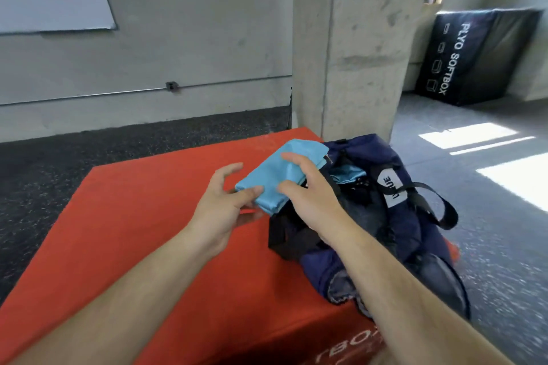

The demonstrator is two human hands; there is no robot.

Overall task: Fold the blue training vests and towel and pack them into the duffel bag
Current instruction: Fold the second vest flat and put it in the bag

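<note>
I hold the folded blue cloth (pixel 267 179) in the air over the far right part of the red soft box (pixel 142 231), just beside the open mouth of the duffel bag (pixel 409 225). I cannot tell whether this piece is a vest or the towel. My left grip (pixel 226 204) pinches its near corner, thumb on top and lower fingers beneath, the upper fingers spread loose. My right grip (pixel 308 190) is curled over the bundle's right side, thumb pressed on the near edge and fingers reaching across the top. Another blue piece (pixel 347 175) lies inside the bag, so I judge the packing partly done and the step in hand to be setting this bundle in beside or on it.

The fabric looks thin and slick, so I expect the layers to slide apart if I slacken either hold too early. I want to press them flat together and carry the bundle level. The bag's mouth sags and a black strap (pixel 281 237) lies across its near side, where a loose edge could catch. I would lead in with the right grip, lay the cloth flat on the piece inside, and let the left corner go only once the bundle rests. The bag sits at the box's right edge, so I should place it gently, not shove
</note>
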